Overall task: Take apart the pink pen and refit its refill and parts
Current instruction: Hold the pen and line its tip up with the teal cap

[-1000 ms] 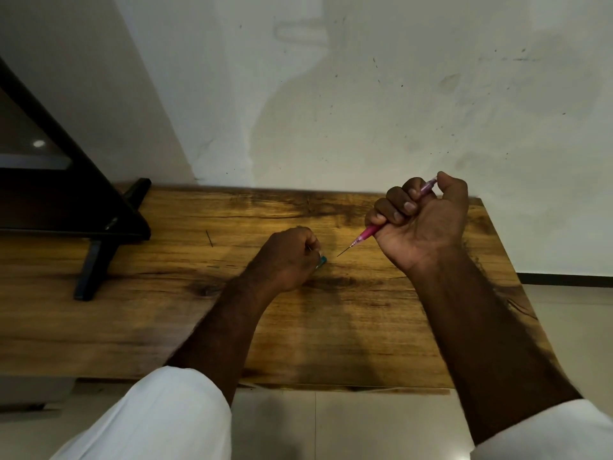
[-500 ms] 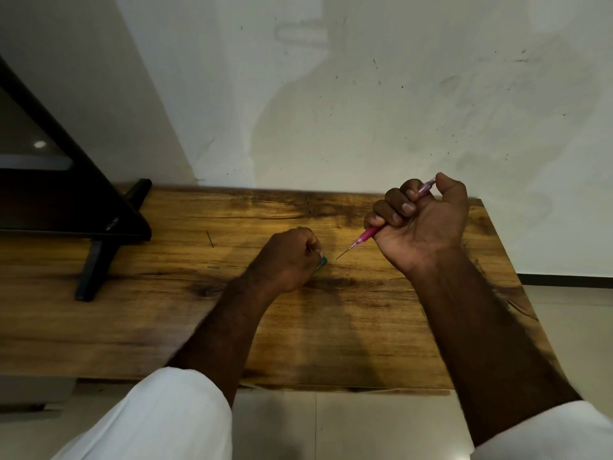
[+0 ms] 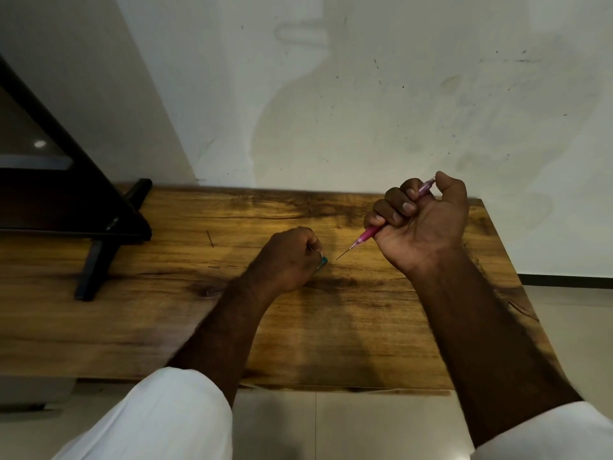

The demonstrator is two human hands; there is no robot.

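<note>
My right hand (image 3: 421,220) is a fist wrapped around the pink pen (image 3: 366,234), held above the wooden table (image 3: 166,310). The pen slants down to the left, and a thin dark tip sticks out of its pink nose toward my left hand. Its translucent back end shows above my fingers beside the thumb. My left hand (image 3: 288,260) rests on the table with its fingers curled over a small teal part (image 3: 323,260); only that part's end shows. A thin dark sliver also pokes out between those fingers.
A black angled stand (image 3: 99,227) occupies the table's far left, one foot reaching toward me. A thin dark line (image 3: 210,239) marks the wood left of my left hand. A white wall rises behind the table. Tiled floor lies below the near edge.
</note>
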